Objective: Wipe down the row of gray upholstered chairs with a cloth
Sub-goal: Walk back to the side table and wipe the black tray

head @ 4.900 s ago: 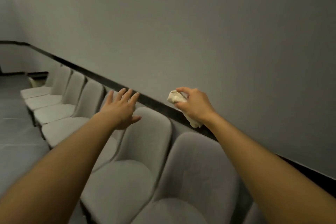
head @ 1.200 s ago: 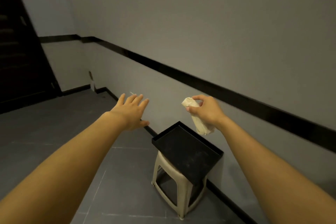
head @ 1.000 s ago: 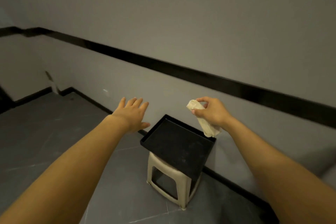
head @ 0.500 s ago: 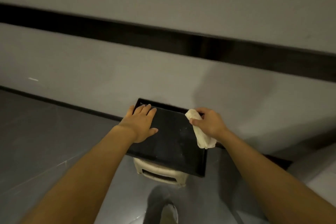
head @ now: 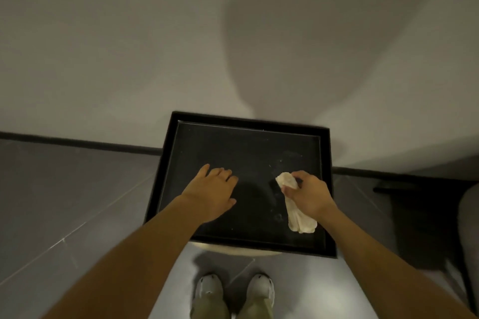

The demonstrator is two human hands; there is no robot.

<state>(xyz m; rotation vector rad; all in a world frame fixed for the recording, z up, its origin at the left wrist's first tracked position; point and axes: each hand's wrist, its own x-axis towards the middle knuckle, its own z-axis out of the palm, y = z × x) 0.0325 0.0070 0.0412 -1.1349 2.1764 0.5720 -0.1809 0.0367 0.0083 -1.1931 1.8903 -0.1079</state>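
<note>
The left hand (head: 211, 193) is lying flat, fingers straight, inside a black tray (head: 248, 119). Beside it, the two hands apart, the right hand (head: 308, 195) is gripping a bunched cream cloth (head: 298, 217) over the tray's right side. The tray is sitting on a beige stool (head: 233, 250) against the wall. Pale shoes (head: 210, 292) are standing below, and a gray chair (head: 469, 228) is edging in at far right.

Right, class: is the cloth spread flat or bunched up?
Bunched up. The cloth is a crumpled roll gripped in the right hand, both ends sticking out of the fist.
</note>
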